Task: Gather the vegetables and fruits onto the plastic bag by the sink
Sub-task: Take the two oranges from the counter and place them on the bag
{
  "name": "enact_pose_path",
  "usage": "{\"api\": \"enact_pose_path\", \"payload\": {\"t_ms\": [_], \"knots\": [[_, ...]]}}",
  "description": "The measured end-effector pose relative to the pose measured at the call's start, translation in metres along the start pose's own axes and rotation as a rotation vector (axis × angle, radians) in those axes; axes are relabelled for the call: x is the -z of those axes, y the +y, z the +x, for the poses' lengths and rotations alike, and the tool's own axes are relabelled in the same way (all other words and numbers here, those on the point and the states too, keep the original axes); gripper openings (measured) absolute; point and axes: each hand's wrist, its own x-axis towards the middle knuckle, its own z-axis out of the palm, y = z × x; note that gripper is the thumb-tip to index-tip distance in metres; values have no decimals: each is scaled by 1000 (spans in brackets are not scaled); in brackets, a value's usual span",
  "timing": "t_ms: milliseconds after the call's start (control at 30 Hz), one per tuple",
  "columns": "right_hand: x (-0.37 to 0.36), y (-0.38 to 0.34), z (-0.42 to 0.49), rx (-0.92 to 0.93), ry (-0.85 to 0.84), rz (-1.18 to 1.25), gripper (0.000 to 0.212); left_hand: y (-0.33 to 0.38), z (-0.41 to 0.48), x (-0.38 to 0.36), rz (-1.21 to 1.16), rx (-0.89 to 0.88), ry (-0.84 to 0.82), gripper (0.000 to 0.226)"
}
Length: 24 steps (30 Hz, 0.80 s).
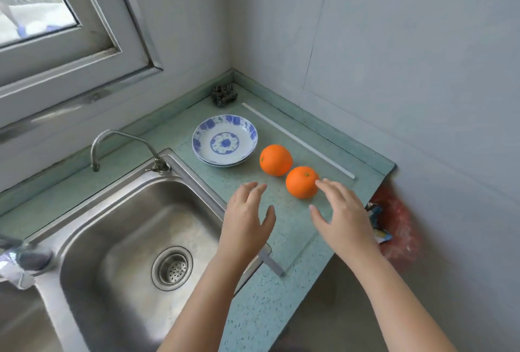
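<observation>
Two oranges sat on the clear plastic bag (292,228), which lay flat on the counter (261,304) just R of the sink (118,211). The first orange (275,159) was R of the sink & past its back corner. The second orange (302,182) touched the first one & sat a bit further R from the sink.

Your L hand (247,219) was over the bag, just R of the sink rim. Its fingers were spread wide & it held nothing. Your R hand (342,216) was further R of the sink, also over the bag. Its fingers were spread & a little bent, w/ nothing in them. One fingertip (319,182) was right by the second orange. I couldn't tell if it touched.

A stack of blue & white plates (225,140) stood behind the sink's R back corner, next to the first orange. The top plate had nothing on it. A dark scrubber (224,94) sat further back from the sink, in the wall corner. The tap (121,137) curved up behind the sink. A red bag (399,228) hung off the counter end, far R of the sink.
</observation>
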Motion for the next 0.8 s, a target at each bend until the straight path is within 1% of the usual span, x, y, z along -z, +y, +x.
{"api": "enact_pose_path", "payload": {"t_ms": [133, 300, 467, 633, 800], "knots": [[-12, 34, 35, 5, -70, 73, 47, -2, 26, -29, -11, 87, 5, 44], [-34, 54, 63, -2, -173, 122, 52, -7, 52, -49, 53, 109, 15, 48], [-53, 66, 81, -32, -236, 175, 58, -14, 76, -66, 90, 148, -19, 55], [-63, 70, 92, -41, -280, 263, 63, -16, 96, -74, 102, 223, -18, 62], [-65, 73, 93, -81, -320, 423, 67, -17, 111, -83, 35, 324, -9, 68]]}}
